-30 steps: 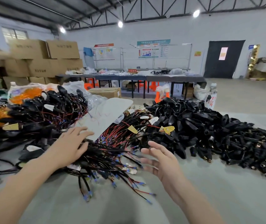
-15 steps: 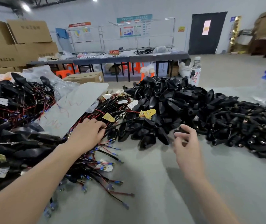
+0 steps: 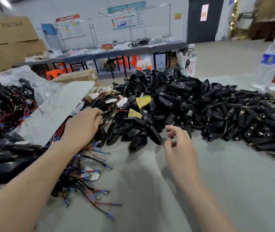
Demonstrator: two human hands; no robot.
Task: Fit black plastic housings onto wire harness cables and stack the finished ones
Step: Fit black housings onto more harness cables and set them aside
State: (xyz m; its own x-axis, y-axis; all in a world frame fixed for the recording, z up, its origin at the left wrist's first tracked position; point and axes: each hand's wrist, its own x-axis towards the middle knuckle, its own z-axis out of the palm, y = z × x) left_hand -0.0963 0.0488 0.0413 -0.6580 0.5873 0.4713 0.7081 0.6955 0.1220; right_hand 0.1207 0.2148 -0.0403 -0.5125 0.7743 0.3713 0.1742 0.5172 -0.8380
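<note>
Wire harness cables heap at nine o'clock on the counter, the left hand fingers clamped on one, black plastic housings pile at one o'clock beside the right hand, fingers apart and empty, and the water bottle label at two o'clock is unreadable.

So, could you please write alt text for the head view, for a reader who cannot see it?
A person's left hand grips wire harness cables on a table, while the right hand hovers, fingers loosely curled, beside a pile of black plastic housings. Finished harnesses are heaped at the left; water bottles stand far right.
</note>
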